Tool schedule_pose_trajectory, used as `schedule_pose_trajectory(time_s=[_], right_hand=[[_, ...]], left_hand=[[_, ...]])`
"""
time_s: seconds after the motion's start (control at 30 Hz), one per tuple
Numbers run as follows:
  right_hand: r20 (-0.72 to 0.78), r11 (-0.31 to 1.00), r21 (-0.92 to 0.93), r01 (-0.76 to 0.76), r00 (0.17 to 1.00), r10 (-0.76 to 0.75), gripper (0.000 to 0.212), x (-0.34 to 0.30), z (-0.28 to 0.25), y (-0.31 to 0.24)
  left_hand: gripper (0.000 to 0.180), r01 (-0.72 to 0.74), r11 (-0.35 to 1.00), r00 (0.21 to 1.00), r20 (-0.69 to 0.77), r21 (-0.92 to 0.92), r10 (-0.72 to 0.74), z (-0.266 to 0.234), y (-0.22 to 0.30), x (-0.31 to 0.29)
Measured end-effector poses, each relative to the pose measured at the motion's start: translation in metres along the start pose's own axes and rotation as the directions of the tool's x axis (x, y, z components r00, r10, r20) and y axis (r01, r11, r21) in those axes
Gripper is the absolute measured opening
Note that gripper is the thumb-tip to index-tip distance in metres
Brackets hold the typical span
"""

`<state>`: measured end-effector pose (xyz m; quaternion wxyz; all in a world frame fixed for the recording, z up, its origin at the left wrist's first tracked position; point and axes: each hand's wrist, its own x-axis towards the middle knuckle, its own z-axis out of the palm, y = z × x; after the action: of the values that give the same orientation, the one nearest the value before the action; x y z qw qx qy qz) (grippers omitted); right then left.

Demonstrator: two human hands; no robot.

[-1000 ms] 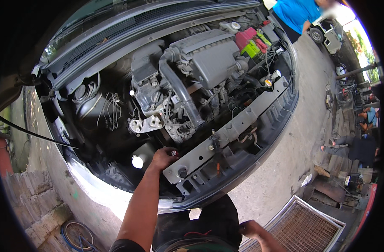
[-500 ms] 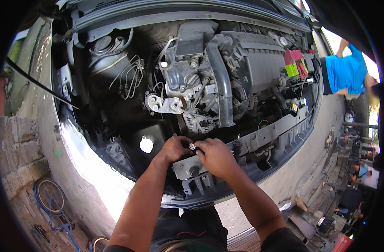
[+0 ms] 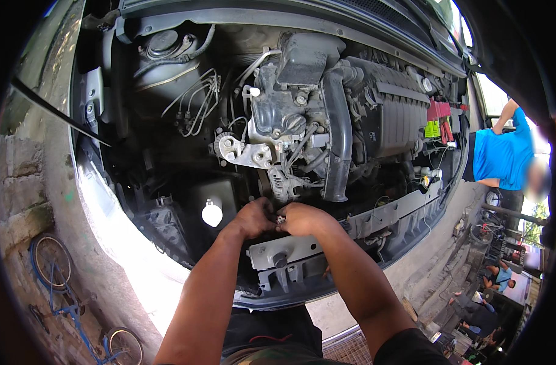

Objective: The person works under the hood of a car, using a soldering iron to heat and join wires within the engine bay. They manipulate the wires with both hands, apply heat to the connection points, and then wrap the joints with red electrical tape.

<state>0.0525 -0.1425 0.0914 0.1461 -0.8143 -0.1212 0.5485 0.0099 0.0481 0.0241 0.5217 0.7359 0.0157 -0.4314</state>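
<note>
We have both hands close together over the open engine bay, fingers bent and narrow, with a small pale part (image 3: pixel 281 219) pinched between the fingertips of our left hand (image 3: pixel 253 219) and our right hand (image 3: pixel 303 219). Our fingers cover most of it, so we cannot tell its full shape or which hand carries it. The part sits above the inner edge of the grey crossbar (image 3: pixel 296 248), near that bar's left end, where a dark round knob (image 3: pixel 280 260) faces us. Just left of our left hand we see a white cap (image 3: pixel 212 215) on a dark tank. Directly beyond our fingers is the alternator (image 3: pixel 282 185), with a silver bracket (image 3: pixel 244 152) a little farther off to the left. A black air duct (image 3: pixel 337 137) runs down the middle of the engine, and to its right lies the ribbed black filter housing (image 3: pixel 396 125). Past that we find a pink cover (image 3: pixel 439 109) in the bay's far right corner, while bent metal lines (image 3: pixel 199 103) rise on the left side. Outside the car, a blue bicycle (image 3: pixel 74 310) lies at our lower left, and a person in a blue shirt (image 3: pixel 503 149) stands off to the right.
</note>
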Motion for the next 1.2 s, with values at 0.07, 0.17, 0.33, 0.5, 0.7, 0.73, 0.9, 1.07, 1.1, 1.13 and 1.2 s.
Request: schedule_pose_trajectory(time_s=[0.07,0.17,0.33,0.5,0.7,0.73,0.9,1.07,1.1,1.13,1.2], right_hand=[[0.03,1.0,0.015,-0.001,1.0,0.001,0.038,0.0,-0.002,0.002],[0.089,0.996,0.042,-0.073,0.994,0.069,0.035,-0.003,-0.011,-0.008],[0.007,0.987,0.04,-0.157,0.988,0.157,0.034,-0.009,-0.009,-0.006],[-0.027,0.99,0.061,-0.129,0.991,0.131,0.035,-0.008,-0.013,-0.008],[-0.041,0.997,0.048,-0.056,0.997,0.058,0.034,0.0,-0.006,0.007],[-0.046,0.992,0.057,-0.113,0.992,0.116,0.033,-0.007,-0.014,-0.006],[-0.037,0.987,-0.075,-0.141,0.99,0.139,0.031,-0.019,-0.02,0.001],[-0.032,0.971,-0.136,-0.198,0.98,0.195,0.034,-0.016,-0.017,0.008],[-0.036,0.962,-0.179,-0.206,0.978,0.203,0.035,-0.015,-0.017,0.006],[-0.041,0.968,-0.146,-0.202,0.979,0.198,0.038,-0.016,-0.017,0.003],[-0.033,0.975,-0.107,-0.195,0.981,0.193,0.038,-0.021,-0.023,-0.006]], left_hand=[[0.065,0.024,1.0,1.0,0.008,0.004,-0.024,-0.001,0.002,0.002],[0.059,0.035,0.998,0.999,0.012,-0.049,-0.034,0.001,-0.009,0.004],[0.042,0.218,0.974,0.954,0.198,0.06,-0.226,-0.002,-0.002,0.005],[0.043,-0.02,0.987,0.987,0.163,0.162,-0.006,0.022,-0.04,0.02],[0.039,-0.102,0.992,0.968,0.236,0.076,0.081,0.037,-0.054,0.032],[0.039,-0.125,0.985,0.964,0.248,0.117,0.093,0.034,-0.049,0.033],[0.038,-0.018,0.999,0.967,0.254,0.039,0.008,0.031,-0.038,0.029],[0.037,0.031,0.999,0.958,0.287,-0.029,-0.022,0.022,-0.042,0.031],[0.036,0.036,0.999,0.958,0.286,-0.033,-0.025,0.021,-0.042,0.032],[0.036,0.043,0.999,0.957,0.287,-0.027,-0.033,0.019,-0.038,0.03],[0.038,0.081,0.996,0.955,0.29,-0.041,-0.066,0.02,-0.039,0.032]])
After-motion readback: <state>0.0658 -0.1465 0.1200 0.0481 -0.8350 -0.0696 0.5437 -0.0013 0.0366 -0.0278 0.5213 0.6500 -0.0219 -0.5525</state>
